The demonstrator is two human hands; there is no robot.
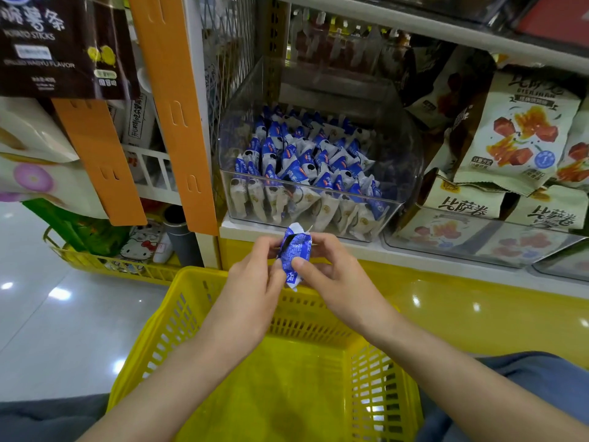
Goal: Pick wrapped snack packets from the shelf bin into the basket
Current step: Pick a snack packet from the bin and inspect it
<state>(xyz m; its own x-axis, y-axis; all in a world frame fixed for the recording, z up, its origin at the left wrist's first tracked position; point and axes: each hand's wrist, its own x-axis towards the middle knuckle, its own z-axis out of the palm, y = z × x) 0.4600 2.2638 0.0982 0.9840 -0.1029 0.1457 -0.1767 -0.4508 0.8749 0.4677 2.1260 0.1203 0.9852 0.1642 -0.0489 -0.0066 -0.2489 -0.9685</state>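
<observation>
A clear plastic shelf bin (404,154) holds several blue and white wrapped snack packets (306,173). Just below its front edge, both hands hold one blue and white snack packet (294,253) upright. My left hand (255,275) pinches its left side and my right hand (328,266) pinches its right side, thumb on the front. The hands hover over the far rim of the yellow plastic basket (191,314), whose inside shows nothing in it.
Bags of pizza-roll snacks (519,138) fill the shelf to the right of the bin. Orange hanging strips (178,116) and potato stick bags (60,46) hang at left. A low yellow wire basket (105,263) with goods sits on the shiny floor at left.
</observation>
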